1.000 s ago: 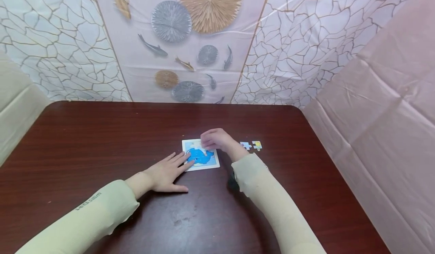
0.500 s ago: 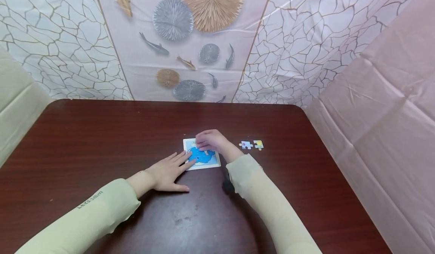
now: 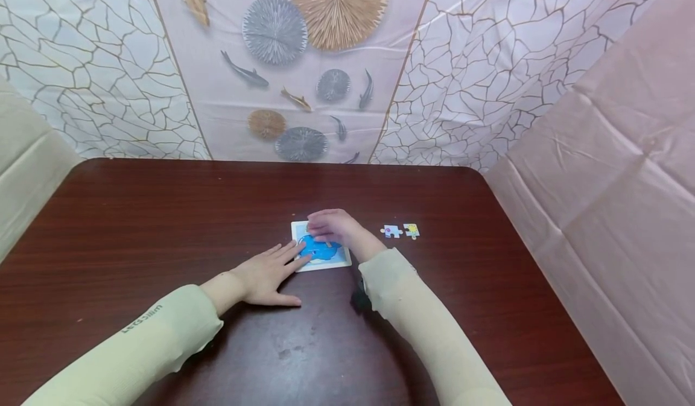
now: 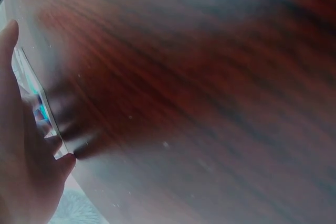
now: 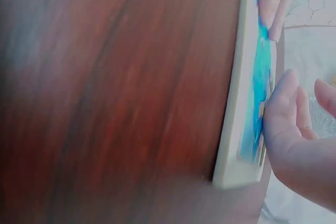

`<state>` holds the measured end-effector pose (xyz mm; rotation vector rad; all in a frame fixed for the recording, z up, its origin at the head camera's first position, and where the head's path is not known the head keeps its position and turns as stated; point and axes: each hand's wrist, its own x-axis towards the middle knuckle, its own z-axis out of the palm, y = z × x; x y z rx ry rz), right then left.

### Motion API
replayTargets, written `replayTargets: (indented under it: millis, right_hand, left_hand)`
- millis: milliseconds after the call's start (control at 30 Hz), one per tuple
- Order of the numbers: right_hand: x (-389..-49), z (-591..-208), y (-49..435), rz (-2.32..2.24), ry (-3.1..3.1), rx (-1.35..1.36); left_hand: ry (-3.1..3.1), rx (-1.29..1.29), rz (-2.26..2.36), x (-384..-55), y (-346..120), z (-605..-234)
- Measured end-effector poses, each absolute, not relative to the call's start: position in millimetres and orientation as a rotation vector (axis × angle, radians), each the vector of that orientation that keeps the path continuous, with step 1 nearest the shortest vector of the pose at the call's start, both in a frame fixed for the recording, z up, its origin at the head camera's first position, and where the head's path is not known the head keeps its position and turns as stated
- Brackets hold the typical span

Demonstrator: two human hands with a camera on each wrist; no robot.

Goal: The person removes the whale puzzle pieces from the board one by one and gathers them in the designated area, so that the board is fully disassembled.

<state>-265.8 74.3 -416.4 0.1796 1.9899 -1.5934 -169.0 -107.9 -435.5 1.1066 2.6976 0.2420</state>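
A small jigsaw puzzle (image 3: 324, 263) in a white frame lies flat on the table, its picture a blue whale. My left hand (image 3: 266, 279) is spread out, its fingertips resting on the left side of the puzzle. Over the upper part of the puzzle is my right hand (image 3: 339, 226), fingers slightly bent and touching the surface. In the right wrist view the right hand (image 5: 294, 129) shows no piece between its fingers, though the spot under them is hidden. The left wrist view catches the left hand (image 4: 31, 166) at the frame's edge.
Two loose jigsaw pieces lie to the right of the puzzle: a pale one (image 3: 392, 231) and one with a yellow shape (image 3: 411, 231). The dark wooden table (image 3: 163, 225) has rounded far corners. A patterned cloth (image 3: 298, 80) hangs behind it.
My right hand has shifted left across the top of the puzzle, and its fingers look looser. The left hand stays in place. The loose pieces lie where they were.
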Motion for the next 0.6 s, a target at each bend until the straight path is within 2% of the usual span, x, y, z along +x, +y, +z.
replayTargets:
  millis: [233,600]
  right_hand:
    - [-260.6,-406.7,71.3,-1.512,2.069,0.151]
    - [-262.3,-409.3,77.8,-1.643,1.915,0.235]
  left_hand:
    - [2.692,1.107,0.252,-167.8,-107.2,-434.3]
    - [2.669,1.087,0.293,-168.9,-108.6,-433.1]
